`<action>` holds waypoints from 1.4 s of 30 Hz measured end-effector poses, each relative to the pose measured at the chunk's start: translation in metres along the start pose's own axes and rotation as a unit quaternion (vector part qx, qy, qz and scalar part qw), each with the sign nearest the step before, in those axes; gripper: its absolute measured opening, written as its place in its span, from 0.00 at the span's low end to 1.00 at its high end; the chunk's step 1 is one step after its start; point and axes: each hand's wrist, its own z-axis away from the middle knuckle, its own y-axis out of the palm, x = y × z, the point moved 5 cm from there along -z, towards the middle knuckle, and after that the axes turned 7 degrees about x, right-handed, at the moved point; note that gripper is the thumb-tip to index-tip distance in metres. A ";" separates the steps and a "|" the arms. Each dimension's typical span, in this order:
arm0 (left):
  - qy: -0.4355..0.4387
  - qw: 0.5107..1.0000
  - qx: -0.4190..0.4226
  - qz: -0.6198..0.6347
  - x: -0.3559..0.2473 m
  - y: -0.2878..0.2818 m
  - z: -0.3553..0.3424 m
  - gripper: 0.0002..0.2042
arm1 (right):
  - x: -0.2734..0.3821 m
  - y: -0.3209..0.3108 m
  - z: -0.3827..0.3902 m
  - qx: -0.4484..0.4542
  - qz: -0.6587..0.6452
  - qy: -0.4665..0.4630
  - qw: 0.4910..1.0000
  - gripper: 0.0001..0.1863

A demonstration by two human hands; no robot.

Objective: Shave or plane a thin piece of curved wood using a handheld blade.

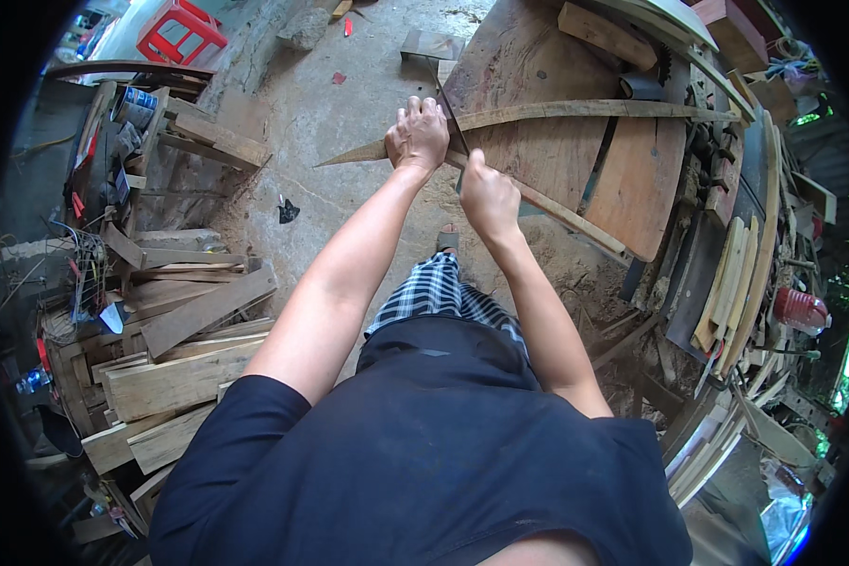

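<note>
Head view: curved wooden strip [575, 110] at the hands [417, 137], under the left

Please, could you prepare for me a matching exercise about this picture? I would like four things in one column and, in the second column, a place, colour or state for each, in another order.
Column one
1. left hand
2. right hand
3. red plastic stool
4. trousers

Column two
a. in the upper left of the picture
b. closed around the end of a thin dark tool
c. blue and white checked
d. gripping a tapered wooden piece

Right pairs: 1-d, 2-b, 3-a, 4-c
</note>
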 end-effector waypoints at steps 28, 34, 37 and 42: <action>0.011 0.999 -0.027 -0.022 0.006 -0.011 0.001 0.12 | -0.015 -0.013 0.076 0.011 -0.074 -0.009 0.997 0.10; 0.009 0.999 0.019 -0.037 0.001 -0.011 -0.002 0.12 | -0.005 -0.041 0.068 0.077 -0.105 -0.005 0.991 0.09; 0.029 0.999 0.023 -0.011 0.005 -0.012 -0.002 0.13 | -0.011 -0.042 0.066 0.091 -0.084 -0.016 0.992 0.06; 0.077 0.997 0.028 0.001 -0.001 -0.012 0.004 0.13 | -0.042 -0.020 0.077 0.011 -0.062 -0.103 0.993 0.04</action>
